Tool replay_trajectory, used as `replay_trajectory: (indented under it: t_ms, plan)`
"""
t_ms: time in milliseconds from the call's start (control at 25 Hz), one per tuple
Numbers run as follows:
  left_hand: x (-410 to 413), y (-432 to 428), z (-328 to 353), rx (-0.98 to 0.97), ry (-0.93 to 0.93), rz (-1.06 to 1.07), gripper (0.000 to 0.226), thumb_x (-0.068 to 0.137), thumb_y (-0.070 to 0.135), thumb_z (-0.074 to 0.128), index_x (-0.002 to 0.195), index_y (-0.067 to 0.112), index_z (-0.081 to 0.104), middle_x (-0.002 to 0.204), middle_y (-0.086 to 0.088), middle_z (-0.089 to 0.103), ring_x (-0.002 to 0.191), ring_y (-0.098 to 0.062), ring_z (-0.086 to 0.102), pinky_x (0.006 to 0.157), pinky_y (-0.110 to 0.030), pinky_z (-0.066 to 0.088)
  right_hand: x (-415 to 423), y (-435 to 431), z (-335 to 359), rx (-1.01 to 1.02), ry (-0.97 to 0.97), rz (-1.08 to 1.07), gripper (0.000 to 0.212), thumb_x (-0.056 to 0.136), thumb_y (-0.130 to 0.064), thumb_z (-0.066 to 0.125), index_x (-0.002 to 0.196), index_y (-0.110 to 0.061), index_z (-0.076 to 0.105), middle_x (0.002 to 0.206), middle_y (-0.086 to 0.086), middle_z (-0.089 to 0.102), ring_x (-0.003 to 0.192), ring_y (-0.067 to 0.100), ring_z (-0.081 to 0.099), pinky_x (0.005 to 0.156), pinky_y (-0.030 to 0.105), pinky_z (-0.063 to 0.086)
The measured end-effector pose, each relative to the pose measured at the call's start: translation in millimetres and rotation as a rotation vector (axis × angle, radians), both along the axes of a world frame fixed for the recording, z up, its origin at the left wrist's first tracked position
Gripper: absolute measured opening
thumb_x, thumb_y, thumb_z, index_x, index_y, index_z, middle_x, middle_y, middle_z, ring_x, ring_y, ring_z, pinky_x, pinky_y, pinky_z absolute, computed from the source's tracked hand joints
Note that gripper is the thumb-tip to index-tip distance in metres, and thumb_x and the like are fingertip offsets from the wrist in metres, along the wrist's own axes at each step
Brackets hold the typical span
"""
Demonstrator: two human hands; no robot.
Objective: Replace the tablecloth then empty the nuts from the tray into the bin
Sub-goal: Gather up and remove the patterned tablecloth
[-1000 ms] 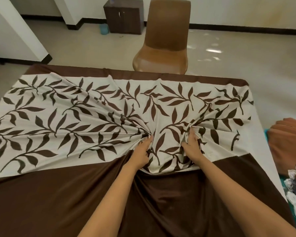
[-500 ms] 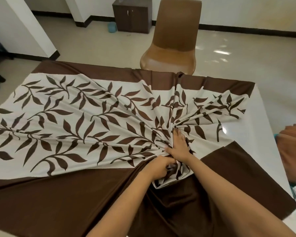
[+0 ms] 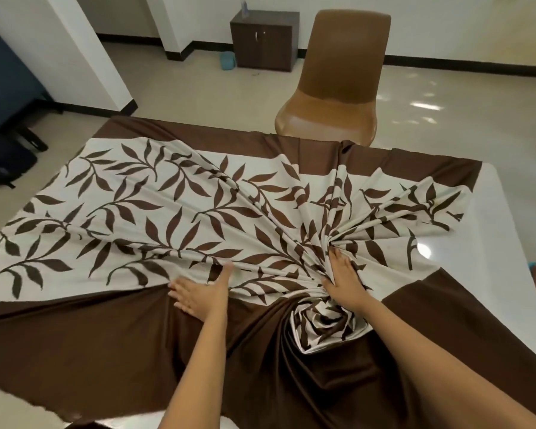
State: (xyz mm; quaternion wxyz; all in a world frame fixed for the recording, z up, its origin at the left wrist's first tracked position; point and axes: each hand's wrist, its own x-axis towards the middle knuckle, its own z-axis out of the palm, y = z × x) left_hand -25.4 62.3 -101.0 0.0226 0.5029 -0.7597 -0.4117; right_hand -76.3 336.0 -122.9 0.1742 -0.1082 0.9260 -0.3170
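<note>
Step, likely: gathering tablecloth (image 3: 167, 218) off table (image 3: 508, 243); left hand (image 3: 200, 294) flat, fingers spread on it; right hand (image 3: 342, 280) fingers straight, together, pressed where folds converge. Next: bunch, lift clear

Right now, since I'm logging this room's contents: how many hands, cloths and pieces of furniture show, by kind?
Hands: 2 (left hand, right hand)
Leaf-print tablecloth: 1
Table: 1
Brown chair: 1
Dark wooden cabinet: 1
Total: 6
</note>
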Motion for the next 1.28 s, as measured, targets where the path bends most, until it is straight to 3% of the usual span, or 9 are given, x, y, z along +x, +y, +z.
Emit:
replay_trajectory:
  t_ms: [200, 520, 680, 800, 960, 1040, 1120, 1200, 1280]
  plan:
    - [-60, 39, 9, 0.167, 0.07, -0.344, 0.121, 0.07, 0.068, 0.065, 0.152, 0.006, 0.002, 0.16, -0.01, -0.003, 0.147, -0.023, -0.01, 0.119, -0.04, -0.005, 11, 7, -4, 0.043, 0.04, 0.139, 0.067, 0.099, -0.02, 0.044, 0.152, -0.012, 0.004, 0.16, 0.006, 0.005, 0.147, 0.018, -0.001, 0.113, 0.019, -0.007]
    - [-96, 129, 7, 0.322, 0.077, -0.855, 0.132, 0.052, 0.067, 0.078, 0.153, 0.018, 0.008, 0.16, 0.001, 0.005, 0.147, -0.018, -0.002, 0.12, -0.044, 0.011, 14, 19, -11, 0.037, 0.043, 0.429, 0.074, 0.087, -0.002, 0.046, 0.151, -0.014, 0.012, 0.155, -0.004, 0.009, 0.143, 0.007, -0.003, 0.111, 0.011, -0.012]
    - [-90, 150, -6, 0.292, 0.096, -1.066, 0.104, 0.056, 0.045, 0.086, 0.144, 0.02, 0.035, 0.14, 0.01, 0.04, 0.133, -0.013, 0.035, 0.111, -0.038, 0.033, 18, 24, -1, -0.054, -0.045, 0.497, 0.071, 0.081, -0.004, 0.045, 0.149, -0.013, 0.027, 0.155, -0.002, 0.021, 0.145, 0.01, 0.012, 0.12, 0.027, 0.008]
    - [-87, 148, -9, 0.248, 0.137, -1.125, 0.068, 0.065, 0.025, 0.079, 0.128, 0.019, 0.057, 0.123, -0.001, 0.063, 0.116, -0.02, 0.057, 0.098, -0.035, 0.045, 14, 26, 10, -0.021, -0.095, 0.526, 0.072, 0.078, 0.001, 0.047, 0.147, -0.014, 0.033, 0.154, 0.002, 0.03, 0.143, 0.013, 0.022, 0.119, 0.031, 0.018]
    - [-88, 145, -3, 0.201, 0.159, -1.168, 0.05, 0.076, 0.01, 0.072, 0.124, 0.018, 0.06, 0.118, -0.004, 0.067, 0.112, -0.018, 0.059, 0.096, -0.029, 0.044, 46, 9, 29, 0.107, 0.416, 0.356, 0.045, 0.078, -0.024, 0.061, 0.122, -0.016, 0.06, 0.126, 0.004, 0.06, 0.122, 0.022, 0.05, 0.099, 0.042, 0.044]
    - [-89, 145, -3, 0.21, 0.135, -1.174, 0.043, 0.077, 0.009, 0.072, 0.118, 0.017, 0.063, 0.111, -0.003, 0.069, 0.108, -0.018, 0.062, 0.094, -0.029, 0.046, 87, -16, 33, 0.015, 0.471, 0.42, 0.046, 0.081, -0.042, 0.061, 0.12, -0.02, 0.06, 0.126, 0.002, 0.056, 0.126, 0.024, 0.043, 0.106, 0.041, 0.035]
    - [-90, 142, -2, 0.229, 0.091, -1.176, 0.037, 0.079, 0.008, 0.072, 0.114, 0.017, 0.065, 0.106, -0.003, 0.07, 0.104, -0.018, 0.064, 0.09, -0.028, 0.047, 116, -33, 26, -0.003, 0.384, 0.727, 0.053, 0.088, -0.049, 0.055, 0.136, -0.027, 0.047, 0.143, 0.003, 0.041, 0.139, 0.025, 0.026, 0.117, 0.04, 0.011]
    - [-91, 139, -3, 0.212, 0.073, -1.191, 0.035, 0.081, 0.008, 0.071, 0.114, 0.016, 0.066, 0.104, -0.002, 0.07, 0.102, -0.017, 0.064, 0.086, -0.024, 0.045, 125, -27, 14, 0.088, 0.368, 1.001, 0.055, 0.091, -0.046, 0.054, 0.142, -0.029, 0.04, 0.153, 0.004, 0.031, 0.146, 0.027, 0.011, 0.118, 0.045, -0.009]
    - [-90, 137, -2, 0.161, 0.084, -1.218, 0.033, 0.082, 0.009, 0.07, 0.115, 0.015, 0.066, 0.104, -0.004, 0.071, 0.1, -0.015, 0.062, 0.084, -0.021, 0.042, 117, -1, 8, 0.101, 0.304, 1.113, 0.049, 0.092, -0.033, 0.06, 0.139, -0.025, 0.048, 0.152, 0.004, 0.036, 0.148, 0.025, 0.007, 0.117, 0.047, -0.014]
